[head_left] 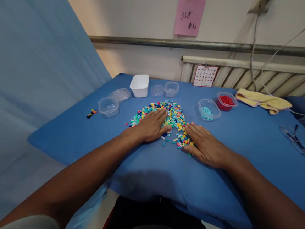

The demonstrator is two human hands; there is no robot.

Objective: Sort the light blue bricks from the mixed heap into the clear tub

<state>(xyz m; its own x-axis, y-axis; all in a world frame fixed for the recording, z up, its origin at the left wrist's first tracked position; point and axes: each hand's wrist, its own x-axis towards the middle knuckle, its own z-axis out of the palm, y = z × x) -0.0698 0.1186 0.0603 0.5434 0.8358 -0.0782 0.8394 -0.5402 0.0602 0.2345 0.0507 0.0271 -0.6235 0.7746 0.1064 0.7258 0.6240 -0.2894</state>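
A heap of small coloured beads (172, 117), in yellow, teal, blue and pink, lies on the blue-covered table (246, 144). My left hand (151, 126) rests flat on the heap's left side, palm down, fingers stretched out over the beads. My right hand (205, 145) lies flat at the heap's right edge, its fingers stretched out and touching the nearest beads. Neither hand holds anything.
Behind the heap stand a white tub (139, 85), several clear plastic containers (171, 88), one with teal beads (208, 110) and one with red beads (226, 101). A yellow cloth (263, 100) and glasses (295, 140) lie to the right. A small dark piece (91, 113) sits at the left.
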